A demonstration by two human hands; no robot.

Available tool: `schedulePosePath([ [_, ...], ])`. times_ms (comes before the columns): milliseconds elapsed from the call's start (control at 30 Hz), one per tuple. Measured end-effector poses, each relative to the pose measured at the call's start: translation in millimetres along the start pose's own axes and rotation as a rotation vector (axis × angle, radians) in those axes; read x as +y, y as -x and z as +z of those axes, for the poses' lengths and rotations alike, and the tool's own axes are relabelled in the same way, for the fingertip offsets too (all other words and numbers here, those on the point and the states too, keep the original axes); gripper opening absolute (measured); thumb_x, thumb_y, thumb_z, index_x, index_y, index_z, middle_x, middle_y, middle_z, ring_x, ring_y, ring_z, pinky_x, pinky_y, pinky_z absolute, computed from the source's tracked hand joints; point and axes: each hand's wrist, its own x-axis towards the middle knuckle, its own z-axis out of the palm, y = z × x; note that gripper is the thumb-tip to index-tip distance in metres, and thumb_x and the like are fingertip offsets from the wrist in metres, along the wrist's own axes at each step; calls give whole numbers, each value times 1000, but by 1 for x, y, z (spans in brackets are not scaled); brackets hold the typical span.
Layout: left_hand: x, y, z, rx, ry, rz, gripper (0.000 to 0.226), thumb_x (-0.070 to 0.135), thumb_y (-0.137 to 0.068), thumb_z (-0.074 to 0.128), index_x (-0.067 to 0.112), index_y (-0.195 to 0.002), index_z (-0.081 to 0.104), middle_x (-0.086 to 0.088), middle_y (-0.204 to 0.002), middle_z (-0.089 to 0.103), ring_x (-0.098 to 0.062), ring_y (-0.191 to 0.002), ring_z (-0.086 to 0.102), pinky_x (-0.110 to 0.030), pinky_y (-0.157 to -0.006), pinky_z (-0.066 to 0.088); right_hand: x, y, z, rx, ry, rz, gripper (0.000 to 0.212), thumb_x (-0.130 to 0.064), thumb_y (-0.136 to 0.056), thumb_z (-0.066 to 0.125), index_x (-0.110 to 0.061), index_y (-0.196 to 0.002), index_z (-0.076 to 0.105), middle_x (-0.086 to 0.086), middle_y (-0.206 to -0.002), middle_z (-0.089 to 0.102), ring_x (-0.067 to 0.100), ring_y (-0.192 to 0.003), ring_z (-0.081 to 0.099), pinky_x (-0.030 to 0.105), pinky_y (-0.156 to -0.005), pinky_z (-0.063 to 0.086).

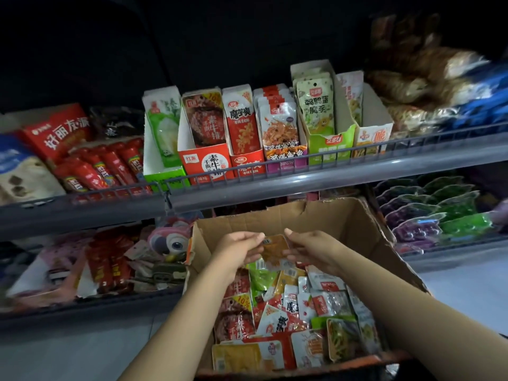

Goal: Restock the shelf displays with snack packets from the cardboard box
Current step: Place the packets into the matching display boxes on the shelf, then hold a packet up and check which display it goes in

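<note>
Orange-brown and glossy, a small snack packet (275, 250) is held up between both hands above the open cardboard box (343, 224). The left hand (237, 250) reaches in from the lower left with its forearm stretched forward; its fingers curl round the packet's left edge, so that grip is closed on the packet. The right hand (310, 248) comes in from the lower right, thumb up at the top corner and fingers curled at the packet's right edge, gripping the same packet. Both hands sit close together, just over the far half of the box.

Below them the box is filled with a loose heap of mixed packets (297, 312): red, white, green and yellow wrappers lying at all angles. The box's far flap stands up with a torn rim.

Behind the box runs a grey upper shelf (302, 180) with a wire rail along its front. On it stand cardboard display cartons in a row: a green one (162, 138), a red one (204, 160), another red (246, 138), a purple-fronted one (283, 152), a tall green carton (321, 116) and a near-empty white carton (373, 127). Left of them lie red sausage sticks (110, 166). The lower shelf (82, 306) carries red packs and a pink owl toy (170, 237); to the right lie green and purple pouches (431, 213). The surroundings above are dark.
</note>
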Motion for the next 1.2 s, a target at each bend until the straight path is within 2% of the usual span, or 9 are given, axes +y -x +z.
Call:
schedulePosePath([
  [167, 17, 27, -1, -22, -16, 113, 13, 21, -86, 66, 8, -84, 69, -6, -90, 71, -22, -93, 67, -33, -83, 55, -21, 33, -1, -62, -44, -109, 24, -20, -80, 70, 0, -93, 64, 4, -70, 71, 21, -84, 68, 33, -93, 50],
  [300, 22, 42, 0, 40, -212, 258, 13, 10, -77, 75, 15, -87, 68, -1, -89, 71, -16, -87, 67, -21, -72, 52, -28, 51, 1, -1, 61, -230, 34, -16, -68, 77, -10, -99, 67, 16, -100, 69, 32, -93, 67, 43, -92, 52],
  [433, 27, 49, 8, 54, -230, 301, 30, 4, -73, 77, 21, -95, 65, 2, -94, 68, -11, -81, 67, -15, -62, 51, -28, 54, 3, 152, 132, -351, 41, -7, -71, 79, -17, -108, 64, 9, -107, 64, 28, -92, 68, 45, -84, 56],
  [567, 28, 49, 15, 82, -266, 351, 48, 4, -70, 80, 21, -109, 58, 3, -96, 66, -15, -81, 67, -35, -72, 59, -31, 52, 5, 237, 146, -438, 56, -3, -73, 77, -17, -122, 54, 3, -115, 63, 24, -84, 72, 51, -79, 56],
  [700, 29, 41, 16, 39, -248, 371, 70, 2, -72, 78, 29, -126, 44, 7, -110, 58, -11, -88, 64, -24, -70, 56, -37, 51, 6, 270, 63, -422, 53, -5, -78, 74, -17, -123, 49, 3, -93, 71, 25, -83, 71, 50, -82, 55],
  [800, 30, 35, 14, -35, -251, 363, 61, 3, -73, 77, 27, -121, 48, 5, -104, 62, -9, -90, 62, -17, -67, 53, -44, 58, 9, 198, 33, -409, 26, -7, -83, 68, -5, -108, 61, 14, -85, 70, 31, -79, 67, 44, -72, 58],
  [900, 29, 30, 13, -66, -289, 387, 31, 9, -78, 75, 26, -101, 63, 9, -98, 68, -11, -91, 64, -18, -73, 53, -46, 58, 10, 182, 21, -391, 13, -8, -85, 66, -2, -97, 64, 21, -89, 70, 32, -76, 67, 39, -64, 59],
  [1033, 25, 21, 11, -42, -217, 388, 11, 18, -83, 70, 26, -91, 69, 6, -94, 72, -13, -91, 67, -31, -82, 55, -49, 54, 12, 180, 54, -413, 8, -7, -84, 67, -5, -91, 64, 15, -80, 69, 24, -69, 65, 37, -67, 55],
  [1200, 28, 16, 11, 51, -255, 496, 11, 12, -81, 71, 23, -83, 71, 3, -80, 72, -11, -76, 67, -17, -67, 53, -50, 49, 15, 219, 106, -497, 5, -6, -82, 69, -6, -85, 65, 2, -64, 66, 15, -62, 58, 28, -61, 47],
])
